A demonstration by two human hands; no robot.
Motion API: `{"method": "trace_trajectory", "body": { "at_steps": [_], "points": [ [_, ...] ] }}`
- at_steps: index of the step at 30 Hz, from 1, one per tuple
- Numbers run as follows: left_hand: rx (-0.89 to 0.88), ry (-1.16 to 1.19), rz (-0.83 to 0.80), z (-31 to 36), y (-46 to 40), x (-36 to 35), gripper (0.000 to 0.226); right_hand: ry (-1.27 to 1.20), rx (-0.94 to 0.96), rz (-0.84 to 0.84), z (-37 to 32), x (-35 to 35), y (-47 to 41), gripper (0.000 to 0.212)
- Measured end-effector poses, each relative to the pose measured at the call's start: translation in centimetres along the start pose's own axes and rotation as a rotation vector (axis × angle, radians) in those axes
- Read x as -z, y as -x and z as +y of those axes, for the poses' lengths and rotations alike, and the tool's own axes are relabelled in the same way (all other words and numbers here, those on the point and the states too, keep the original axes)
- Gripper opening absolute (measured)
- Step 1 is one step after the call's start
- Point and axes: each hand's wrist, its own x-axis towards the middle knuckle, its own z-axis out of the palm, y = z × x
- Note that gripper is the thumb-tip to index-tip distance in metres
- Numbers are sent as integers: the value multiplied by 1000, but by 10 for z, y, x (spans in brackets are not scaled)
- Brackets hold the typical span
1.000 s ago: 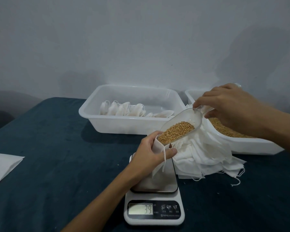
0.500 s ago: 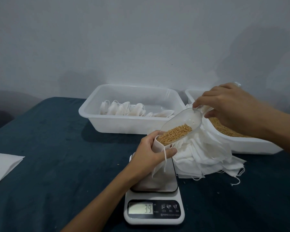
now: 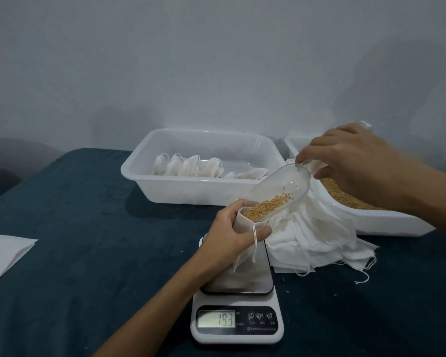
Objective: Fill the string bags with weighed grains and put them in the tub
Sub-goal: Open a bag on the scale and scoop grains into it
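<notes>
My left hand grips the mouth of a white string bag that stands on the platform of a white digital scale. The display reads 19.3. My right hand holds the handle of a clear plastic scoop, tilted down with its lip inside the bag's mouth. Golden grains lie at the scoop's lower end. A white tub behind the scale holds several filled string bags. A second white tub at the right holds loose grain.
A heap of flat white bags lies between the scale and the grain tub, strings trailing onto the dark blue cloth. A white sheet sits at the left table edge. A few stray grains dot the cloth near the scale. A pale wall stands close behind.
The scoop has tipped steeper and much of its grain has slid into the bag. The scale reading has risen from 3.9 to 19.3. My left hand keeps its hold.
</notes>
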Motion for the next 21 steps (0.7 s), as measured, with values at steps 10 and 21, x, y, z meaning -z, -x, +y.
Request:
{"method": "trace_trajectory", "body": {
  "at_steps": [10,21],
  "points": [
    [-20,18,46,3,0,0,44,48,70,121,-14,13,-3,39],
    [-68,-5,92,5,2,1,45,181,204,236,-28,22,-7,42]
  ]
}}
